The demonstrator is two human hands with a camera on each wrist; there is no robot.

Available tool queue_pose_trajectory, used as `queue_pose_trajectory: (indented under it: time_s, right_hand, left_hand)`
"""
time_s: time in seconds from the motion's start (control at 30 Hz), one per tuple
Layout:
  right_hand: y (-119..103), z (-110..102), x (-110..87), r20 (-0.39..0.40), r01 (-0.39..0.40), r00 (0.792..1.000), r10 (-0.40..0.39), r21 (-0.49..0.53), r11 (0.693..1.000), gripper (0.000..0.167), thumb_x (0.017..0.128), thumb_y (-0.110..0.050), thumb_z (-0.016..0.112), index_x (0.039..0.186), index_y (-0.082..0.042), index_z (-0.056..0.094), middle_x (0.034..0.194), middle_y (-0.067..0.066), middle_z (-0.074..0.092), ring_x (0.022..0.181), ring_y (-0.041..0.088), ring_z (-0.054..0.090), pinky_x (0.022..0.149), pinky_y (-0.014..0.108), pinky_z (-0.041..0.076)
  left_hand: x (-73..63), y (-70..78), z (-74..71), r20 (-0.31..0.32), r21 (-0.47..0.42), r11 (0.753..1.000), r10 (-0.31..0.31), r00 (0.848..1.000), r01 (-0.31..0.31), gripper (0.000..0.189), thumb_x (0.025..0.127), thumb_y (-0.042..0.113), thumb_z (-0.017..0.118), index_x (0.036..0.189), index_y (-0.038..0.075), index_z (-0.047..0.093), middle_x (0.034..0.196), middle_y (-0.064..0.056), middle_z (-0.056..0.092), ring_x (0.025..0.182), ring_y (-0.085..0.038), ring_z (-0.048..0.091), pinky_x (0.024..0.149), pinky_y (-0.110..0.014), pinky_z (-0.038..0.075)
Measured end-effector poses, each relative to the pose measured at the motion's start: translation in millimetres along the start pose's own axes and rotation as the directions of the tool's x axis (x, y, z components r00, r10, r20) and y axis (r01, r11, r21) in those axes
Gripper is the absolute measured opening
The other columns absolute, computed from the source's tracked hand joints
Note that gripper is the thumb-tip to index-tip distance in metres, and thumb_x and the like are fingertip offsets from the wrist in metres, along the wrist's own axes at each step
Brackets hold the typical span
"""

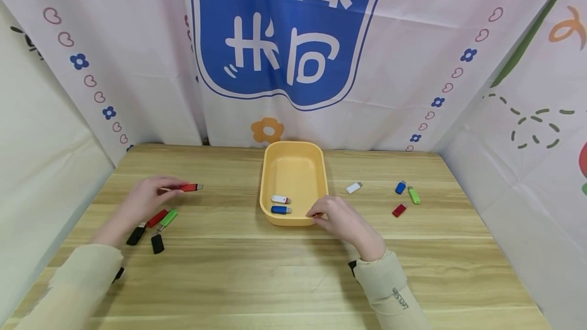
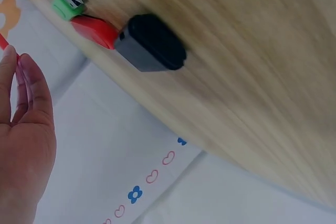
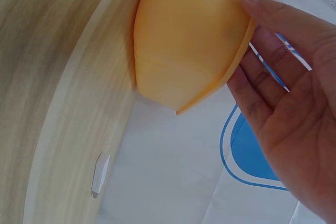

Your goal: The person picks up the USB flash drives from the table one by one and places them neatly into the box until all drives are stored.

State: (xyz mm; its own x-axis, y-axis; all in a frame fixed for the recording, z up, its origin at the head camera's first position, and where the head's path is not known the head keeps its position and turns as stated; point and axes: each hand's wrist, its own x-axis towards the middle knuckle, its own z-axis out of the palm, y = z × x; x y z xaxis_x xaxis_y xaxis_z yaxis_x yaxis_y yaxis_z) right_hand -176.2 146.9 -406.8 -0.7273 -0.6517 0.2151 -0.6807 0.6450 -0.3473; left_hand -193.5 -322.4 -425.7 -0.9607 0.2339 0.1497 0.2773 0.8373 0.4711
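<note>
My left hand [image 1: 148, 197] pinches a red USB stick [image 1: 188, 187] above the left of the table, its metal plug pointing right. In the left wrist view, only a sliver of that red stick [image 2: 3, 42] shows at the fingertips. The right hand [image 1: 343, 220] grips the near right corner of a yellow tray [image 1: 293, 222], thumb outside the rim and fingers over it. A small reddish bit shows by those fingertips; what it is stays hidden. Inside the tray lie a white USB stick [image 1: 278, 199] and a blue USB stick [image 1: 280, 210].
Near the left hand lie another red stick [image 1: 158, 218], a green stick [image 1: 168, 217] and black sticks [image 1: 158, 244]. To the tray's right are white [image 1: 354, 187], blue [image 1: 400, 187], green [image 1: 414, 195] and dark red sticks [image 1: 399, 211]. A printed curtain [image 1: 412, 39] hangs behind.
</note>
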Motion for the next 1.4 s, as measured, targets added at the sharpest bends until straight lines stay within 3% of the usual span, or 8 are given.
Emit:
queue_pose_trajectory:
  time_s: [0.43,0.6,1.0,1.4]
  right_hand:
    - [1.4,0.3,-0.2,0.008,-0.012,1.0,0.012,0.006,1.0,0.012,0.086,-0.006,0.076,0.095,-0.013,0.08,0.096,-0.001,0.077,0.091,0.016,0.071,0.081,0.03,0.058]
    - [0.2,-0.1,-0.3,0.005,-0.01,1.0,0.01,0.007,1.0,0.012,0.086,-0.006,0.076,0.095,-0.012,0.08,0.096,-0.001,0.077,0.091,0.016,0.071,0.081,0.031,0.058]
    - [0.4,0.2,-0.7,0.01,-0.015,1.0,0.015,0.014,1.0,0.012,0.086,-0.006,0.076,0.096,-0.011,0.08,0.096,-0.001,0.077,0.091,0.017,0.071,0.081,0.031,0.058]
    - [1.1,0.8,-0.3,0.012,-0.033,0.999,0.032,0.016,0.999,0.012,0.085,-0.005,0.076,0.095,-0.011,0.08,0.096,0.0,0.077,0.092,0.017,0.071,0.082,0.032,0.058]
  left_hand:
    - [8.9,23.6,4.2,-0.04,0.019,1.0,0.022,0.999,-0.021,0.03,0.096,0.02,0.067,0.125,0.012,0.071,0.129,-0.022,0.065,0.107,-0.043,0.067,0.088,-0.059,0.053]
    - [13.3,34.6,8.2,-0.07,0.012,0.998,0.06,0.996,-0.06,0.029,0.095,0.018,0.068,0.122,0.012,0.072,0.125,-0.021,0.067,0.107,-0.042,0.068,0.087,-0.058,0.053]
    - [22.6,59.3,21.6,-0.103,0.02,0.992,0.124,0.987,-0.122,0.027,0.092,0.017,0.071,0.118,0.009,0.074,0.119,-0.021,0.07,0.097,-0.037,0.071,0.079,-0.051,0.058]
    - [32.3,75.7,32.6,-0.186,0.014,0.988,0.155,0.97,-0.155,0.025,0.09,0.015,0.074,0.114,0.008,0.075,0.114,-0.018,0.071,0.086,-0.029,0.071,0.068,-0.038,0.056]
